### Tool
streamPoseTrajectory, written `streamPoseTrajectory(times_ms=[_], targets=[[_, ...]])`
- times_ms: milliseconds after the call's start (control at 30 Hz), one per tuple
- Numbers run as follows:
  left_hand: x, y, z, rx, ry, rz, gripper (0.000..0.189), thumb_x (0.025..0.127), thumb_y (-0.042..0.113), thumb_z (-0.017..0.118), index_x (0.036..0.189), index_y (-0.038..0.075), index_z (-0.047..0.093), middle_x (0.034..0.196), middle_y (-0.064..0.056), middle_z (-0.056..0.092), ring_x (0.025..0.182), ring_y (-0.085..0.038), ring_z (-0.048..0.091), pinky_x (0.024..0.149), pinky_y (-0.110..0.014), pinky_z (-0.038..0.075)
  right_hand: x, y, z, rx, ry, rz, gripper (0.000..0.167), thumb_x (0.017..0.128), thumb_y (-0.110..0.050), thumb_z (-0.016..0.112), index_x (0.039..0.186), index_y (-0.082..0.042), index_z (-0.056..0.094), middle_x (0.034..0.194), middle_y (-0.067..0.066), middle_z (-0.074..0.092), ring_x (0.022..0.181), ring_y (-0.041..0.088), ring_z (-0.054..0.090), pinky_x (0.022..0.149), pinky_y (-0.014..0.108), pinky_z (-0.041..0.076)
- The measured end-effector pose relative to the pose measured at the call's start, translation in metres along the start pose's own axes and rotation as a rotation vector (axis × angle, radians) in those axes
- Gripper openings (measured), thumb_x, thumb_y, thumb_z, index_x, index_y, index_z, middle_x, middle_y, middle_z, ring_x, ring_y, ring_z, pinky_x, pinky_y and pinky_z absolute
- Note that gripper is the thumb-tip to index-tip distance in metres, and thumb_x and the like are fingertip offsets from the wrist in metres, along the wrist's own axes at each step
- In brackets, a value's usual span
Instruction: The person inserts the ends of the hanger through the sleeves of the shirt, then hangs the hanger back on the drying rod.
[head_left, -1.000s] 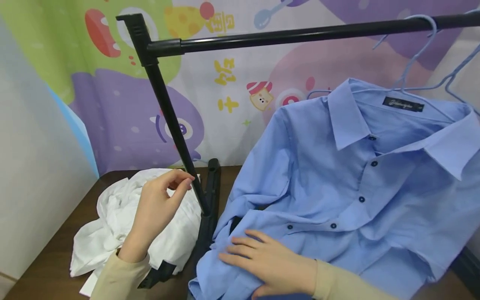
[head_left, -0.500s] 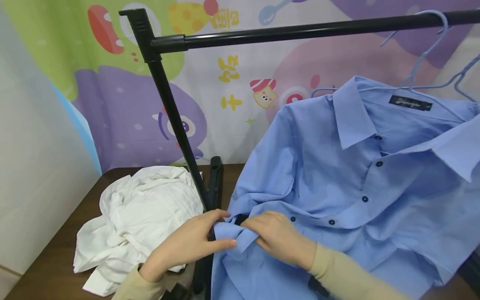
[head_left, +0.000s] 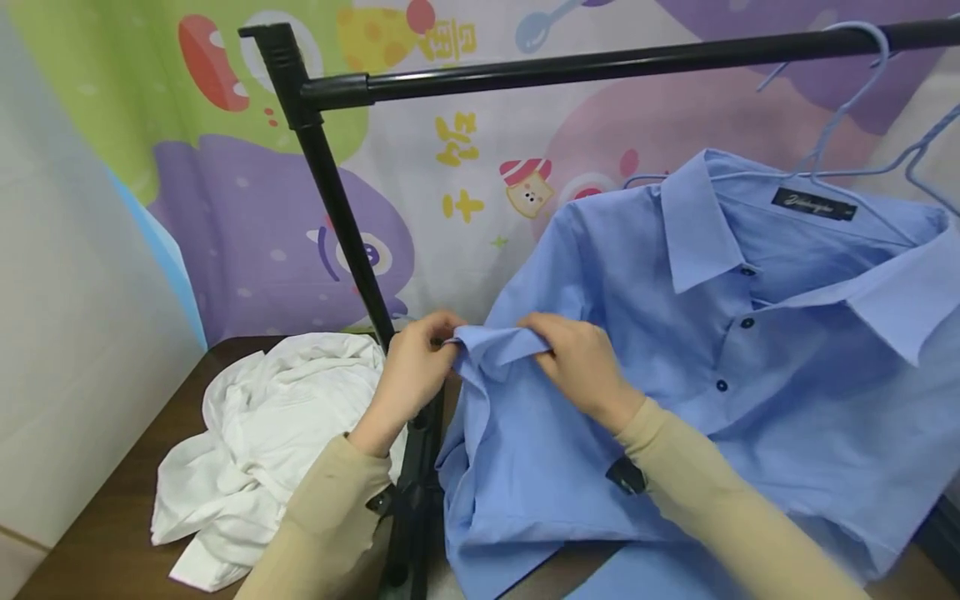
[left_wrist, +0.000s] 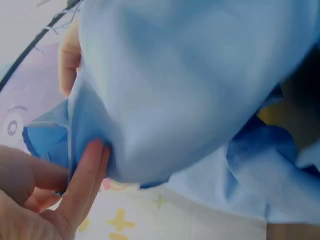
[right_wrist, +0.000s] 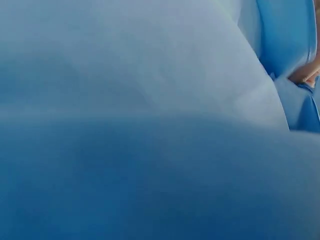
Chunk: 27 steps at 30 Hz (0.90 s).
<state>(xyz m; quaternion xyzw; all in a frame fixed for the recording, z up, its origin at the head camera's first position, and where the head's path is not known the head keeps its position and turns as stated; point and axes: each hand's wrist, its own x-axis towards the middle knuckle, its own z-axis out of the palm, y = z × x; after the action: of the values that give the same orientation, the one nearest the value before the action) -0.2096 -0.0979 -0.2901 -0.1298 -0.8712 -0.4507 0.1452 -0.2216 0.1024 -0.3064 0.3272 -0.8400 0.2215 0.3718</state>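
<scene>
While the blue shirt (head_left: 780, 433) hangs beneath the black rail (head_left: 600, 67), the left hand (head_left: 412, 367) and right hand (head_left: 587, 364) pinch a fold (head_left: 495, 343) of it between them — both grips closed, fingertips on cloth.

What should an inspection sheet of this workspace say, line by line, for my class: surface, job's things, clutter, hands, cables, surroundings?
Surface: brown, wood-look table, partly covered by cloth and the rack's base.
Job's things: blue shirt with dark buttons, collar open, on a light-blue hanger hooked over the black rack.
Clutter: crumpled white cloth, to the left of the rack's upright.
Left hand: pinches a raised edge of the shirt.
Right hand: grips the same raised part, further right.
Cables: nothing seen.
Surroundings: cartoon-patterned curtain behind the rack; pale wall at the left.
</scene>
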Motion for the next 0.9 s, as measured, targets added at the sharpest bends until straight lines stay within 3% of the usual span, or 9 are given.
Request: streamPoseTrajectory(times_ms=[167, 267, 367, 467, 533, 633, 733, 800, 900], targets=[[0.019, -0.002, 0.014, 0.043, 0.133, 0.123, 0.023, 0.077, -0.006, 0.049, 0.091, 0.004, 0.065, 0.086, -0.009, 0.065, 0.055, -0.014, 0.053, 0.050, -0.024, 0.042, 0.015, 0.009, 0.008, 0.088, 0.035, 0.247, 0.022, 0.076, 0.003, 0.061, 0.092, -0.011, 0.067, 0.087, 0.007, 0.069, 0.078, 0.025, 0.065, 0.070, 0.037, 0.049], [0.023, -0.012, 0.023, 0.095, 0.110, 0.146, 0.021, 0.078, -0.004, 0.053, 0.094, 0.003, 0.064, 0.096, -0.011, 0.063, 0.073, -0.021, 0.059, 0.065, -0.030, 0.047, 0.014, 0.017, 0.018, 0.147, 0.005, 0.348, 0.025, 0.074, 0.004, 0.061, 0.093, -0.011, 0.067, 0.089, 0.006, 0.069, 0.082, 0.023, 0.064, 0.073, 0.036, 0.048], [0.022, -0.027, 0.030, 0.162, -0.017, 0.099, 0.021, 0.080, 0.001, 0.055, 0.099, 0.002, 0.065, 0.103, -0.013, 0.061, 0.094, -0.026, 0.058, 0.081, -0.036, 0.046, 0.005, 0.023, 0.031, 0.185, -0.107, 0.382, 0.026, 0.073, 0.005, 0.062, 0.095, -0.008, 0.066, 0.092, 0.007, 0.068, 0.087, 0.024, 0.063, 0.076, 0.036, 0.048], [0.019, -0.040, 0.035, 0.252, -0.202, 0.056, 0.021, 0.081, 0.004, 0.054, 0.097, 0.002, 0.067, 0.106, -0.012, 0.061, 0.098, -0.025, 0.057, 0.085, -0.037, 0.045, -0.007, 0.025, 0.041, 0.211, -0.280, 0.382, 0.027, 0.073, 0.006, 0.062, 0.098, -0.006, 0.064, 0.097, 0.010, 0.066, 0.092, 0.025, 0.061, 0.080, 0.036, 0.047], [0.015, -0.046, 0.039, 0.304, -0.322, 0.064, 0.017, 0.078, 0.001, 0.053, 0.088, 0.002, 0.067, 0.098, -0.011, 0.062, 0.089, -0.023, 0.058, 0.079, -0.034, 0.046, -0.013, 0.024, 0.044, 0.209, -0.407, 0.362, 0.028, 0.073, 0.006, 0.063, 0.100, -0.004, 0.063, 0.099, 0.011, 0.065, 0.094, 0.026, 0.060, 0.082, 0.037, 0.047], [0.012, -0.052, 0.043, 0.359, -0.509, 0.067, 0.013, 0.073, -0.004, 0.051, 0.067, 0.005, 0.058, 0.074, -0.006, 0.056, 0.068, -0.018, 0.052, 0.060, -0.028, 0.042, -0.019, 0.023, 0.046, 0.180, -0.593, 0.288, 0.028, 0.073, 0.001, 0.068, 0.101, -0.003, 0.063, 0.098, 0.011, 0.064, 0.093, 0.025, 0.059, 0.082, 0.037, 0.046], [0.008, -0.055, 0.046, 0.403, -0.662, 0.055, 0.020, 0.072, -0.010, 0.048, 0.062, 0.007, 0.050, 0.064, -0.002, 0.045, 0.060, -0.016, 0.043, 0.054, -0.026, 0.034, -0.023, 0.023, 0.047, 0.158, -0.772, 0.218, 0.030, 0.072, -0.003, 0.071, 0.101, -0.001, 0.064, 0.099, 0.011, 0.063, 0.094, 0.026, 0.057, 0.084, 0.038, 0.045], [0.005, -0.056, 0.047, 0.431, -0.721, 0.050, 0.019, 0.074, -0.011, 0.047, 0.070, 0.003, 0.059, 0.070, -0.004, 0.053, 0.067, -0.017, 0.048, 0.060, -0.028, 0.040, -0.025, 0.023, 0.048, 0.159, -0.887, 0.194, 0.032, 0.073, -0.004, 0.070, 0.105, 0.000, 0.063, 0.105, 0.013, 0.062, 0.100, 0.029, 0.056, 0.088, 0.040, 0.043], [0.000, -0.055, 0.045, 0.446, -0.740, 0.042, 0.030, 0.077, -0.011, 0.046, 0.098, -0.003, 0.065, 0.097, -0.012, 0.062, 0.091, -0.023, 0.057, 0.082, -0.035, 0.045, -0.028, 0.021, 0.048, 0.164, -1.021, 0.175, 0.038, 0.074, -0.002, 0.065, 0.112, 0.002, 0.060, 0.115, 0.015, 0.057, 0.109, 0.031, 0.052, 0.095, 0.041, 0.039]])
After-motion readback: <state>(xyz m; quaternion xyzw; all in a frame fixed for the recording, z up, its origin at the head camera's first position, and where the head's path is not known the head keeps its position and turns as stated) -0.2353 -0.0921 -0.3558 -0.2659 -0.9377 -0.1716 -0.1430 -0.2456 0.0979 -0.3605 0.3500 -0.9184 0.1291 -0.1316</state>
